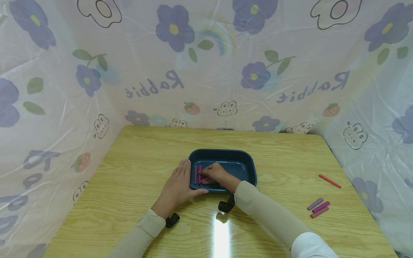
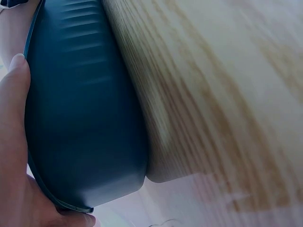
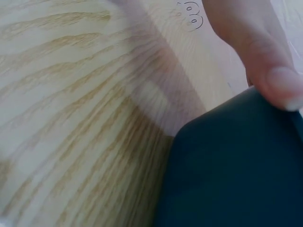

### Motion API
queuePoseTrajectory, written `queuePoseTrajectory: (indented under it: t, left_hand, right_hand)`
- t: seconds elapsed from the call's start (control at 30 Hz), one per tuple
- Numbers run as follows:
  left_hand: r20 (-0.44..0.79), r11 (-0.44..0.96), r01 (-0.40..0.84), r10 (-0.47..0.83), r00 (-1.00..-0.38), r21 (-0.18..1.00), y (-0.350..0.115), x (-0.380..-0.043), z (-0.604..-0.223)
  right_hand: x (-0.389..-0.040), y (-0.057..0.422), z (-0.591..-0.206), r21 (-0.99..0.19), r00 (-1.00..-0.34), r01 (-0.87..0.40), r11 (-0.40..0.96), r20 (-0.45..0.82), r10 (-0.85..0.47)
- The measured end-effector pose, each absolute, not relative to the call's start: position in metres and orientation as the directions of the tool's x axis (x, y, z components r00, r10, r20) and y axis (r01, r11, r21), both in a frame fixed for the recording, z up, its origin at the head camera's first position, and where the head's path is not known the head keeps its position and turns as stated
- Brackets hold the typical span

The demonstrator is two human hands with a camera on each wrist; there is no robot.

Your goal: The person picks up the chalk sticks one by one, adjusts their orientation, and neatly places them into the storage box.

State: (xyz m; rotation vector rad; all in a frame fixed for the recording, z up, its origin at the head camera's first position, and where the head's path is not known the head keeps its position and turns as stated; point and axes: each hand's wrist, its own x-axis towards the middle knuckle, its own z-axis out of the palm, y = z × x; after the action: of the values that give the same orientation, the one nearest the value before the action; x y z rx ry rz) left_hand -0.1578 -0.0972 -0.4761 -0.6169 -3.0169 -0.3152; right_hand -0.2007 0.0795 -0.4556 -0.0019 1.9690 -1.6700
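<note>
A dark blue rectangular tray point(image 1: 240, 171) sits on the table. Inside it, by the left wall, two slim chalk-like sticks stand side by side lengthwise: a dull red stick point(image 1: 195, 175) and a magenta stick point(image 1: 200, 174). My right hand point(image 1: 215, 173) reaches into the tray from the right, its thumb and fingertips curled at the magenta stick, seeming to pinch it. Flat against the tray's left side rests my left hand point(image 1: 180, 182), fingers straight and thumb along the front rim. In the left wrist view, the tray's outer wall point(image 2: 85, 123) shows beside the left fingers.
On the right of the wooden table point(image 1: 135, 215) lie more sticks: an orange-red stick point(image 1: 330, 181) alone, and a close group of a purple stick point(image 1: 315, 204), another magenta stick point(image 1: 321, 206) and a dusty pink stick point(image 1: 319, 212). A printed curtain point(image 1: 206, 82) surrounds the table's back and sides.
</note>
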Motion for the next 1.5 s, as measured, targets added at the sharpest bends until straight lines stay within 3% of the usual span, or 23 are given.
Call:
queuePoseTrajectory:
  t: [0.6, 0.93, 1.5]
  left_hand:
    - [0.089, 0.902, 0.381, 0.371, -0.925, 0.202, -0.097, -0.157, -0.477]
    - [0.089, 0.905, 0.380, 0.370, -0.925, 0.193, -0.098, -0.158, -0.476]
    - [0.058, 0.906, 0.377, 0.373, -0.926, 0.194, -0.096, -0.157, -0.476]
  right_hand:
    - [-0.199, 0.077, -0.456, -0.918, -0.866, 0.313, 0.243, -0.381, -0.325]
    - [-0.216, 0.076, -0.486, -0.919, -0.874, 0.305, 0.250, -0.374, -0.310]
    - [-0.215, 0.077, -0.488, -0.905, -0.881, 0.341, 0.254, -0.402, -0.251]
